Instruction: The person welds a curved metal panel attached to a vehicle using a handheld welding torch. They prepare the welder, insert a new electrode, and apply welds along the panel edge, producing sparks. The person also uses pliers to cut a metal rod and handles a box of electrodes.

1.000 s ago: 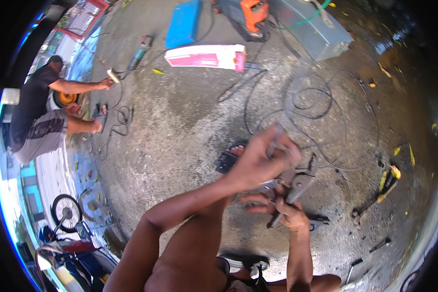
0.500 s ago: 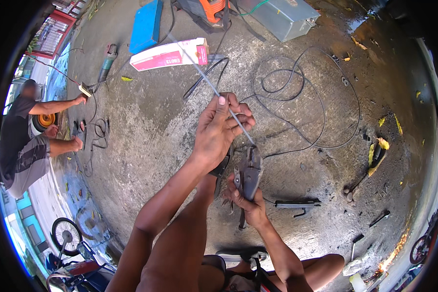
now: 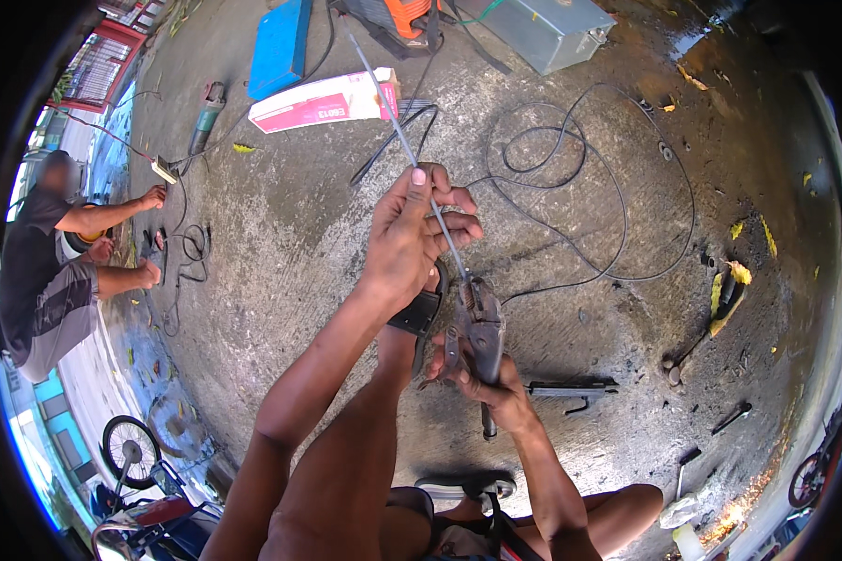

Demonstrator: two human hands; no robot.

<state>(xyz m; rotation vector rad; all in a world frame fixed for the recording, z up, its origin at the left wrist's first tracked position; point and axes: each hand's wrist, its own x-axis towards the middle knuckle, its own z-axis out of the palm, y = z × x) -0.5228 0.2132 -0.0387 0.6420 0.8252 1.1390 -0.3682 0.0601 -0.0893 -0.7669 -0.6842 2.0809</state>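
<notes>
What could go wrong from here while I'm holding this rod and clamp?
The thin grey rod might slip or sit crooked, since its lower end is right at the tip of the dark clamp. Your left hand and right hand are both bare, so a sharp or hot surface could hurt them. The black cable lies in loose loops and could snag or trip someone.

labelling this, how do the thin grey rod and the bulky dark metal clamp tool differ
The thin grey rod is longer; the bulky dark metal clamp tool is shorter and thicker. The left hand grips the rod, the right hand the clamp tool. The rod looks plain; the clamp tool has jaws. Both are held.
</notes>
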